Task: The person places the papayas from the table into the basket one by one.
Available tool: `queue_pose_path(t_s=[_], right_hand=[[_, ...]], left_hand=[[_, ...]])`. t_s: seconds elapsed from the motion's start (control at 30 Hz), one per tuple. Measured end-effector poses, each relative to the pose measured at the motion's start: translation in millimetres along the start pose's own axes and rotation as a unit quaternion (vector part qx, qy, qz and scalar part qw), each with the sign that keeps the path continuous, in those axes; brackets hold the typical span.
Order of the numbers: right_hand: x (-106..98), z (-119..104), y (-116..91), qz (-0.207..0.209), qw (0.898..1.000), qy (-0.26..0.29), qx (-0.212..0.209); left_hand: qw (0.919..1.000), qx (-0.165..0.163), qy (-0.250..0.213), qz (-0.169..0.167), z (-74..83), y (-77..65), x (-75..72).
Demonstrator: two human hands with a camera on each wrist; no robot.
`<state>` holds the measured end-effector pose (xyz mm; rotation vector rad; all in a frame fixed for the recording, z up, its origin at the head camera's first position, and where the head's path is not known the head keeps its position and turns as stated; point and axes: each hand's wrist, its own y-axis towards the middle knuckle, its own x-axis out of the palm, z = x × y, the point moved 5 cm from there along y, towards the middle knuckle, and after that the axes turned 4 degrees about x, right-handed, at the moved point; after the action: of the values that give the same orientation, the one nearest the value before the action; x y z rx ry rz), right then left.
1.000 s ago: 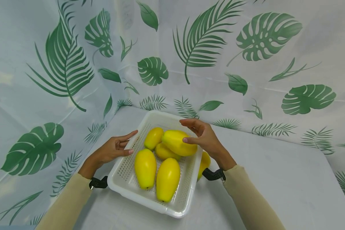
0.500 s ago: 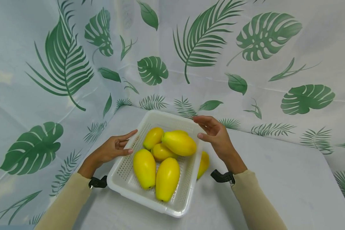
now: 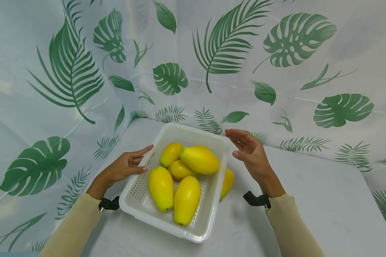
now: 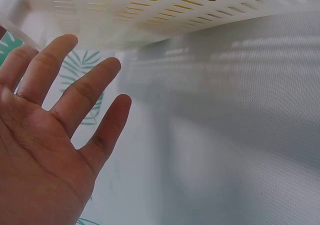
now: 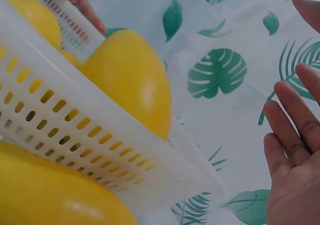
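Note:
A white perforated plastic basket sits at an angle on the table. Several smooth, long yellow fruits, shaped like papayas or mangoes, lie inside; one fruit rests on top of another. My left hand is at the basket's left side, thumb and index tip right at the rim. In the left wrist view its other fingers are spread and straight beside the slotted wall. Off the basket's right rim, my right hand hangs with relaxed fingers and nothing in it.
Another yellow fruit lies on the table against the basket's right side, partly hidden by it. A white cloth covers the table. Leaf-printed curtains stand close behind and to the left.
My right hand has moved away from the top fruit, rightward past the basket's rim. The fruits in the basket have shifted slightly. The left hand stays at the left rim.

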<state>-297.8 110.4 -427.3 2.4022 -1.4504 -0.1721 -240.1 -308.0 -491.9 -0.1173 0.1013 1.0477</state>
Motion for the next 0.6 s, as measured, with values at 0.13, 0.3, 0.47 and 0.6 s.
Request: queue_pose_path(t_s=[0.13, 0.3, 0.47, 0.6], right_hand=[[-0.7, 0.7, -3.6, -0.003, 1.0, 0.007, -0.01], [-1.5, 1.2, -8.7, -0.004, 1.0, 0.009, -0.012], [-3.0, 3.1, -14.4, -0.001, 1.0, 0.006, -0.005], [-4.4, 6.6, -18.6, 0.002, 1.0, 0.006, 0.003]], left_hand=[[1.0, 0.001, -0.003, -0.002, 0.5, 0.0, 0.0], [0.9999, 0.006, -0.007, -0.005, 0.7, -0.1, -0.3], [1.0, 0.004, -0.006, -0.002, -0.5, 0.3, -0.5], [1.0, 0.002, -0.005, 0.001, -1.4, 0.8, -0.4]])
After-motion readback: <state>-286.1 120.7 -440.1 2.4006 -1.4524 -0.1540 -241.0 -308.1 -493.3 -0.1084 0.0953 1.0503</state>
